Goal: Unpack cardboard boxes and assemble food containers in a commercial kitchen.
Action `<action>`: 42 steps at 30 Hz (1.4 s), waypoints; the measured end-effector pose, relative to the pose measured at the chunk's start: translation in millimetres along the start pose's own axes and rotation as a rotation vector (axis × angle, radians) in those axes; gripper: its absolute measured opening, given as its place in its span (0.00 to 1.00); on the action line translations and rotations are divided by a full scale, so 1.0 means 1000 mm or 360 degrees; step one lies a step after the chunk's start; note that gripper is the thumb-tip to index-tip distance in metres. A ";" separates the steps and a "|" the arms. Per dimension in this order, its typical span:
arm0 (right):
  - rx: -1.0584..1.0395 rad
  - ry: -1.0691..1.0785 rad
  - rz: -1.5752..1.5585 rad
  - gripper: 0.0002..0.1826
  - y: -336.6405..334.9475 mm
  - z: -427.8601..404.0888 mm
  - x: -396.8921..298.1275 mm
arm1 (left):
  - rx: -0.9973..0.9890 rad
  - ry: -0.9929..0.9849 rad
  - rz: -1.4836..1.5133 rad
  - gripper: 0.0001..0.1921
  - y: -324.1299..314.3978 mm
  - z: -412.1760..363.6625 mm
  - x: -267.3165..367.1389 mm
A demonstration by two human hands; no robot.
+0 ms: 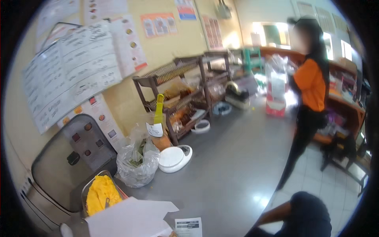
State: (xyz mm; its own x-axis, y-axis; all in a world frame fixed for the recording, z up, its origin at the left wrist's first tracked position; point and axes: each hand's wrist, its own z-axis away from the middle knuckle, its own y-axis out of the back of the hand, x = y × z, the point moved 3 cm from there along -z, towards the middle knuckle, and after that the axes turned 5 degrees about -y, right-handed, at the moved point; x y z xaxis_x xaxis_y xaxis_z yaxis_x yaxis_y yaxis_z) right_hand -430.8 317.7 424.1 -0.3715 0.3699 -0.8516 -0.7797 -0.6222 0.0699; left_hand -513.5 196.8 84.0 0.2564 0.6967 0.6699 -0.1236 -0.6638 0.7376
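Observation:
At the bottom edge, a sliver of fingertips, which looks like my left hand (pixel 172 234), touches the lower edge of a white sheet of paper or thin card (pixel 127 217). The rest of that hand is cut off, so its grip is hidden. My right hand is out of view. The sheet partly covers a metal tray (pixel 83 197) of yellow, crumbly or grated food (pixel 100 189), with a small grey utensil end (pixel 107 202) on it. Just right of the sheet, a printed slip (pixel 188 227) lies on the grey table (pixel 225 166).
A clear plastic bag (pixel 136 166) with green leaves stands beside a white kitchen scale (pixel 171 160). Behind are a container with a yellow-green handle (pixel 159 108), brown racks (pixel 177 103) and a tape dispenser (pixel 237 94). A person in orange (pixel 314 86) stands across. A dark-sleeved arm (pixel 276 213) is lower right.

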 end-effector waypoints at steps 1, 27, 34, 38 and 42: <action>-0.0034 -0.0002 -0.0131 0.20 -0.037 0.024 0.017 | -0.0075 0.0034 0.0018 0.26 -0.005 0.026 0.008; 0.1841 -0.0940 0.0363 0.26 0.422 0.399 0.246 | 0.0852 0.1453 0.0737 0.13 0.036 0.318 0.284; 0.1090 -0.0893 -0.0073 0.21 0.095 0.327 0.146 | 0.0937 0.1481 0.0660 0.10 0.036 0.468 0.229; 0.1154 -0.1153 -0.0387 0.18 -0.156 0.207 -0.032 | 0.1525 0.1337 0.0195 0.14 0.042 0.422 0.076; 0.0892 -0.0988 -0.0672 0.16 -0.225 0.030 -0.010 | 0.1787 0.1305 0.0119 0.16 0.051 0.450 -0.032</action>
State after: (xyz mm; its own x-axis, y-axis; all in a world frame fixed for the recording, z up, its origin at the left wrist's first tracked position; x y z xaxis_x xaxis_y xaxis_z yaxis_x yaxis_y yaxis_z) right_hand -267.0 474.9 432.7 -0.0790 0.8920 -0.4451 -0.9805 0.0110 0.1961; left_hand -96.9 18.3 62.0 -0.3937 0.3498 0.8501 0.8151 -0.2948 0.4988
